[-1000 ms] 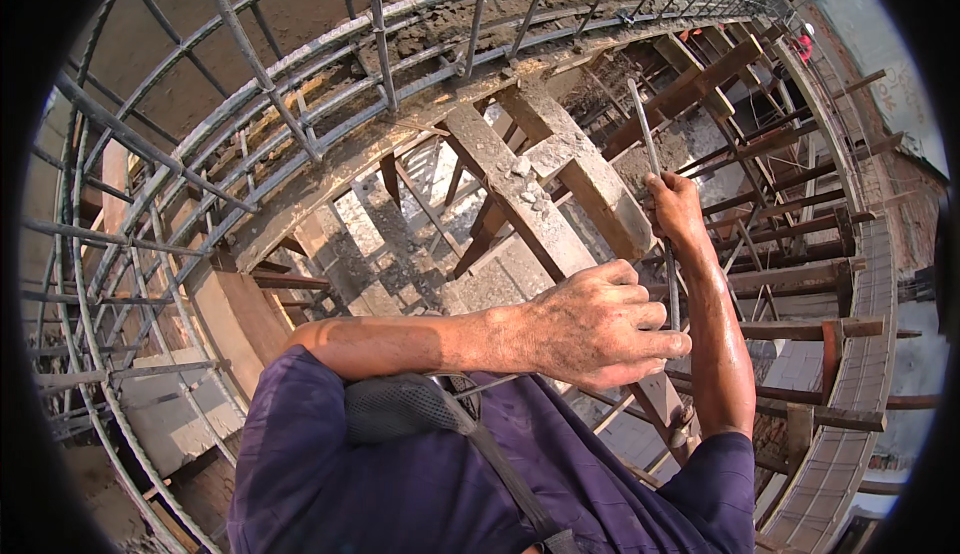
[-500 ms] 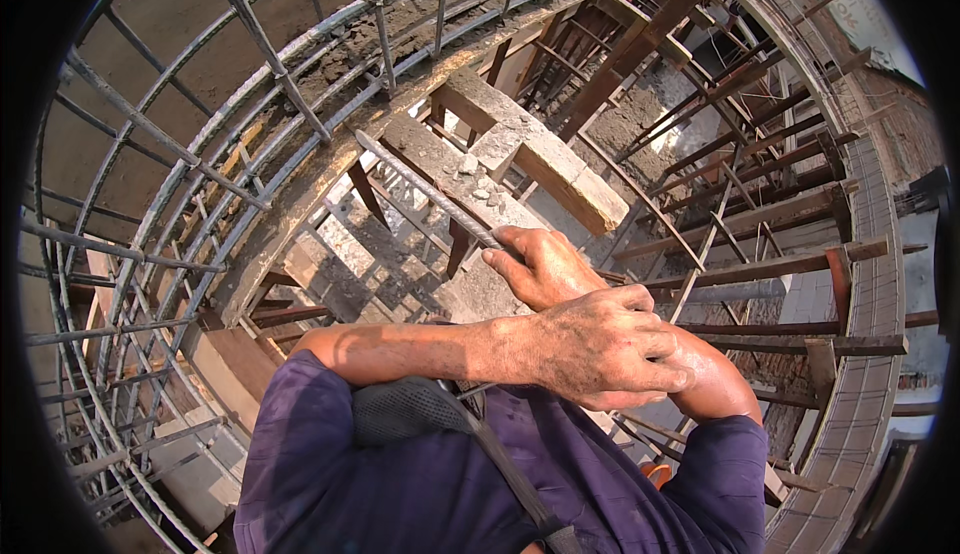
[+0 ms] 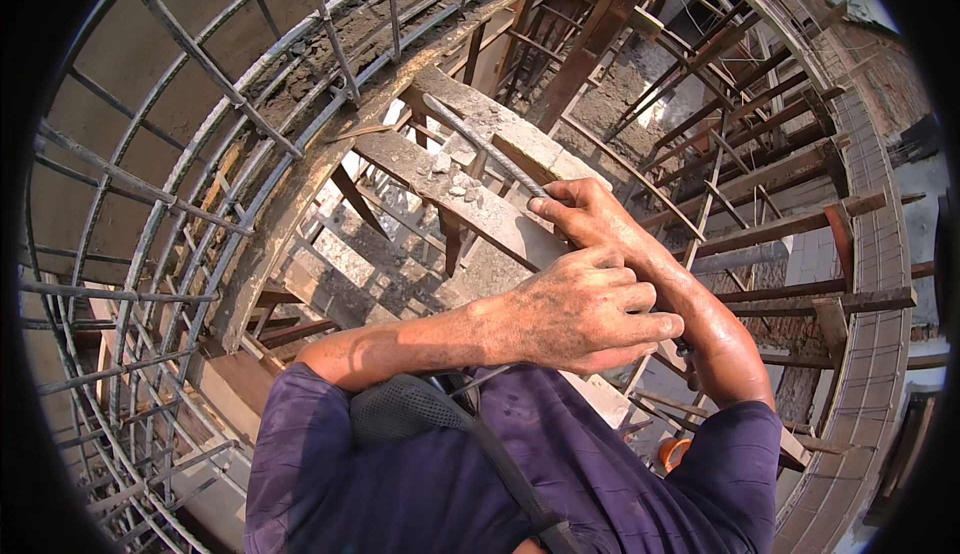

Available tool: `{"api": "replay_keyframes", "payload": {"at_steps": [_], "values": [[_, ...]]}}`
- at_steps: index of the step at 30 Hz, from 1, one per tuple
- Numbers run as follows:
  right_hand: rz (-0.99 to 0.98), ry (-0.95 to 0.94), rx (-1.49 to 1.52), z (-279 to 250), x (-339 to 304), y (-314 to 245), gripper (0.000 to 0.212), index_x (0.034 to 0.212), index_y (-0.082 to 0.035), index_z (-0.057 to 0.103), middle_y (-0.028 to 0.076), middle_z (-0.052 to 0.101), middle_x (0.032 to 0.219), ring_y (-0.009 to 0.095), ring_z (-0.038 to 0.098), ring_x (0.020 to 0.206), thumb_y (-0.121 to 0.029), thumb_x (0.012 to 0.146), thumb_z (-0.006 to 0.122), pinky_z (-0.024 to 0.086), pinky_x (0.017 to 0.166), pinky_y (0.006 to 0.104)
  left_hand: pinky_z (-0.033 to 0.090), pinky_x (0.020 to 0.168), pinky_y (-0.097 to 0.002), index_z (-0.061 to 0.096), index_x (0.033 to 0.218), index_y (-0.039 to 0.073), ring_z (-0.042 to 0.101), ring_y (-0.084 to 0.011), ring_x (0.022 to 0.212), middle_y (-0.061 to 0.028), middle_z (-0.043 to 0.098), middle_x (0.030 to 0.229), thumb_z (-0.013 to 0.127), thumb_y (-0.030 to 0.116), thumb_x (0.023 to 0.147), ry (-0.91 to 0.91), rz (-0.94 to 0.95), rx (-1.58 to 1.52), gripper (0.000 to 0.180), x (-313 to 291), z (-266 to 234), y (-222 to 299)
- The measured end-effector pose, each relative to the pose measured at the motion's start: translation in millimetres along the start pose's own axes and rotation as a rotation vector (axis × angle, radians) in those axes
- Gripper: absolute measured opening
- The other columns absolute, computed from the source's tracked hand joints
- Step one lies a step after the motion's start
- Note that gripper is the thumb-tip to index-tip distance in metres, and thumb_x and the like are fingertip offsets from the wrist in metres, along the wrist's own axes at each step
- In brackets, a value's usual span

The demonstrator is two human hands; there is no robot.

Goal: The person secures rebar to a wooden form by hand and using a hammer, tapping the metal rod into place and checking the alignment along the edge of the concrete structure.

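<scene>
Head view, right grip (image 3: 580, 210) clasping metal rod (image 3: 485, 147), left grip (image 3: 588, 314) unclear, plank (image 3: 523, 232) bearing rubble (image 3: 441, 163)

Bright sunlight, hard shadows, fisheye-bent edges, black corners

grey ribbed steel bar (image 3: 485, 144): lower length hidden behind the right hand (image 3: 585, 216) and left hand (image 3: 590, 316). underside of the left hand out of sight; cannot tell if it grips anything. black mesh pouch (image 3: 400, 414): upper part under the bare left forearm (image 3: 400, 346). round orange object (image 3: 672, 452): partly behind purple sleeve (image 3: 730, 464); kind unclear. grey steel rebar cage (image 3: 237, 99): cut off at left and top.
</scene>
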State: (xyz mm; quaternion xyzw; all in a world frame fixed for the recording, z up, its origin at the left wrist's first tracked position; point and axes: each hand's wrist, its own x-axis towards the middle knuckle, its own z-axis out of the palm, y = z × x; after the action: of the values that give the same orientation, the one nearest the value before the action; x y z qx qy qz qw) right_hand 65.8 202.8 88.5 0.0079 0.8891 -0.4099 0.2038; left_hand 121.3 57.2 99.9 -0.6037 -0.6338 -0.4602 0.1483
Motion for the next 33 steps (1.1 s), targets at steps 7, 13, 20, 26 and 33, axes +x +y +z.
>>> {"api": "replay_keyframes", "payload": {"at_steps": [7,13,20,26,33], "values": [[-0.469,0.125,0.072,3.7,-43.0,-18.6,0.029,0.097,0.006,0.068,0.021,0.072,0.084,0.031,0.072,0.075,-0.015,0.076,0.067,0.054,0.065,0.0458,0.042,0.093,-0.0442,0.071,0.115,0.020,0.057,-0.0264,0.107,-0.0040,0.060,0.110,0.084,0.030,0.074,0.073,-0.145,0.331,0.044,-10.5,-51.4,-18.2],[-0.578,0.372,-0.109,25.9,-80.9,-19.3,0.015,0.072,0.006,0.067,0.026,0.066,0.070,0.044,0.068,0.070,-0.009,0.071,0.069,0.055,0.062,0.0487,0.043,0.094,-0.0442,0.064,0.127,0.006,0.068,-0.0289,0.099,-0.0101,0.071,0.108,0.042,0.085,0.085,-0.042,-0.039,0.443,0.092,-5.0,-46.9,-34.8],[-0.493,0.684,-0.359,17.3,-155.2,34.4,0.022,0.083,-0.002,0.070,0.017,0.069,0.081,0.037,0.069,0.074,-0.019,0.073,0.079,0.053,0.060,0.0442,0.049,0.061,-0.0436,0.067,0.110,0.006,0.068,-0.0304,0.067,-0.0128,0.063,0.072,0.044,0.102,0.061,-0.403,-0.286,0.201,0.110,32.6,12.1,-31.3],[0.116,1.178,-0.299,-49.8,-309.3,106.3,0.066,0.135,-0.010,0.062,0.014,0.070,0.117,0.030,0.067,0.110,-0.038,0.078,0.080,0.054,0.094,0.0431,0.042,0.053,-0.0426,0.061,0.072,0.004,0.053,-0.0273,0.051,-0.0085,0.049,0.053,0.044,0.094,0.075,-0.435,-0.499,0.284,0.092,9.8,-0.8,-95.6],[0.481,1.014,-0.257,21.8,-319.3,187.9,0.045,0.123,-0.005,0.065,0.015,0.064,0.119,0.034,0.057,0.116,-0.017,0.081,0.075,0.040,0.104,0.0473,0.054,0.066,-0.0431,0.067,0.090,0.007,0.069,-0.0282,0.081,-0.0083,0.065,0.080,0.073,0.066,0.079,-0.393,-0.122,0.127,0.061,40.6,-8.5,-87.8]]}}
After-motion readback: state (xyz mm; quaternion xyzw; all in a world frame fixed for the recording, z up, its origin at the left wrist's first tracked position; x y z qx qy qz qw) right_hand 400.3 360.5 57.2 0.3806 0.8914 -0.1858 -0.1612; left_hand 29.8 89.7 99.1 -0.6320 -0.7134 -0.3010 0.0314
